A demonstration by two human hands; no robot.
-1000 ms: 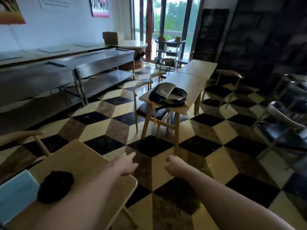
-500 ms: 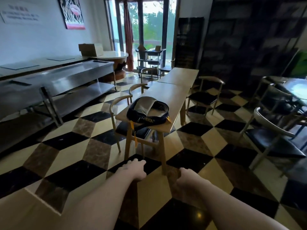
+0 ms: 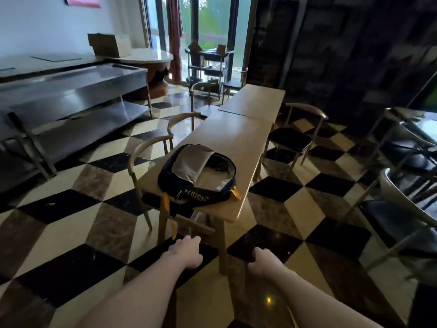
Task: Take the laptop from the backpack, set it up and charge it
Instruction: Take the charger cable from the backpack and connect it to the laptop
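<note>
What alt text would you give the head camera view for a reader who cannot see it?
A dark backpack lies unzipped on the near end of a long wooden table, its grey lining showing. The person's left hand and right hand reach toward it, both empty and short of the table. Chairs stand around on a checkered floor.

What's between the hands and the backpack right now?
Head view: the wooden table's near edge and legs, plus the backpack's hanging yellow strap. Left hand and right hand hold nothing.
</note>
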